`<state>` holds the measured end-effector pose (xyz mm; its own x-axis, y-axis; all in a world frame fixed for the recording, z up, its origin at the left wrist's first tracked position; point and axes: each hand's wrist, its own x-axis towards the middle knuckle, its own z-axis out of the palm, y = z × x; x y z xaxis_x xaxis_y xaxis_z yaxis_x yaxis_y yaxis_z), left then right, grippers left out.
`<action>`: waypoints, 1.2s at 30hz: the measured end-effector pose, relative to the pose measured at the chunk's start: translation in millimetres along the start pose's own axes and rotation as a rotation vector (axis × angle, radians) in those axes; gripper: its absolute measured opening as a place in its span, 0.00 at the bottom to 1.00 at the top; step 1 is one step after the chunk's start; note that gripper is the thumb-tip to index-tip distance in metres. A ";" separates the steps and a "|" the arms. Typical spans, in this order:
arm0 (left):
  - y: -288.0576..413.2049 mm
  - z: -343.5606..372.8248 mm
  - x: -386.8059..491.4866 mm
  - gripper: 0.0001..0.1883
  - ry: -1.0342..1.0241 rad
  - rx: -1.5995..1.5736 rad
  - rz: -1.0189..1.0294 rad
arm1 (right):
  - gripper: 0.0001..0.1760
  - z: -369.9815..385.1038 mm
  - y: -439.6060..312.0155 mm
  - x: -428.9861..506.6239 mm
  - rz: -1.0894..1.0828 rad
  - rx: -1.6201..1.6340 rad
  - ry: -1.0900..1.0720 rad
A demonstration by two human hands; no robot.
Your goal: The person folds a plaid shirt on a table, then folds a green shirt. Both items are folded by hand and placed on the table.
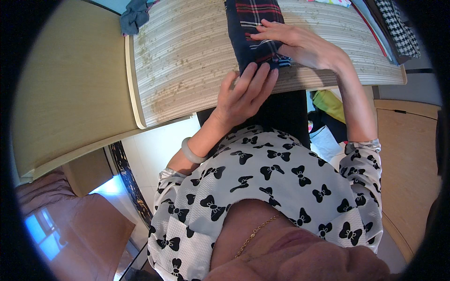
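Observation:
A folded dark plaid cloth with red and white lines lies on the table, its top end cut off by the picture's rim. My left hand, below a pale bangle, has its fingertips at the cloth's near end by the table edge. Whether those fingers pinch the fabric is hidden. My right hand rests across the cloth from the right, palm down, fingers extended and slightly apart; its thumb is not clearly visible. A small blue-striped piece of fabric shows from under the cloth's right edge.
The table has a striped, stained cover. A grey sock-like cloth lies at its far left corner. Folded garments are stacked at the right. Below the table are more clothes. A wooden panel stands at right.

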<state>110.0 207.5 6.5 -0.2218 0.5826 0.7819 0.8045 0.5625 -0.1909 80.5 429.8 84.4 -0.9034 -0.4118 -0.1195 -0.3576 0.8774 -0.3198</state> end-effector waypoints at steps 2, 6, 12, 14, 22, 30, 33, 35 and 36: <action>-2.9 2.2 3.8 0.19 -0.030 -0.030 -0.005 | 0.28 -3.4 -3.2 2.3 0.026 0.001 -0.014; -7.4 4.7 10.0 0.19 0.000 -0.003 -0.014 | 0.23 -4.7 -7.0 6.2 0.012 0.004 0.020; -19.8 11.1 23.9 0.14 0.008 -0.200 -0.100 | 0.26 -5.8 -12.3 6.2 0.107 0.041 -0.018; -19.4 19.3 32.4 0.18 0.100 -0.321 -0.268 | 0.25 -5.6 -13.8 4.1 0.116 0.043 -0.003; -26.6 22.5 39.3 0.20 -0.044 -0.475 -0.520 | 0.25 14.3 -0.4 -2.0 -0.037 0.132 0.138; -35.3 19.1 40.8 0.16 -0.166 -0.678 -0.677 | 0.30 63.6 -5.3 -1.9 -0.104 0.250 0.632; -35.7 16.2 38.1 0.16 -0.139 -0.706 -0.628 | 0.31 82.3 -14.1 1.2 -0.027 0.348 0.850; -34.9 16.1 37.1 0.15 -0.092 -0.701 -0.587 | 0.31 90.7 -19.0 4.2 0.013 0.364 0.950; -35.0 16.0 36.8 0.14 -0.066 -0.689 -0.564 | 0.30 92.5 -19.9 4.7 0.020 0.353 0.957</action>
<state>64.9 218.6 32.5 -0.6989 0.3706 0.6117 0.7140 0.3106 0.6275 105.2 387.6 3.3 -0.7739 0.1070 0.6242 -0.3904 0.6954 -0.6033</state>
